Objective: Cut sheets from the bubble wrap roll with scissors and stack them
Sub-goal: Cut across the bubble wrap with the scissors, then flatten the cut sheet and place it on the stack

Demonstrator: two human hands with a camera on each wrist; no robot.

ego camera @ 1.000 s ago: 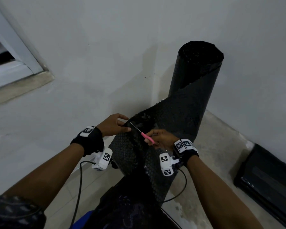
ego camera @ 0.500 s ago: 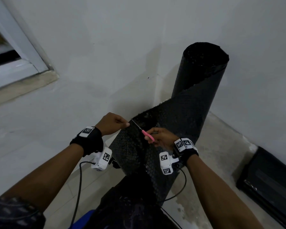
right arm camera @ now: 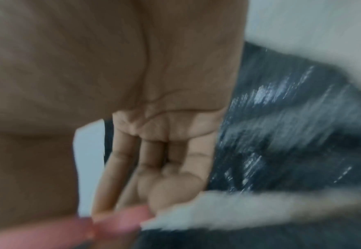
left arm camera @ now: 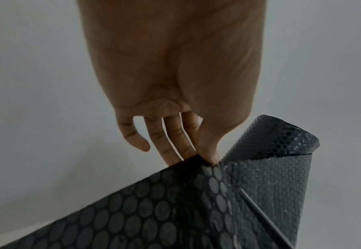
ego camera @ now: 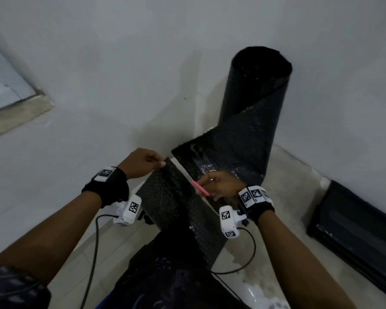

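Our left hand [ego camera: 140, 162] pinches the top corner of the cut sheet [ego camera: 176, 204]. Our right hand [ego camera: 221, 186] grips pink scissors [ego camera: 200, 188] just beside it. The roll [ego camera: 254, 103] stands upright in the wall corner.

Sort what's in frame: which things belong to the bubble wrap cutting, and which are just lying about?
Part of the job:
- bubble wrap roll, standing in the corner
- sheet, a corner pinched by the left hand
- scissors with pink handles, held in the right hand

Just lying about:
- black case on the floor by the right wall
- window frame, upper left
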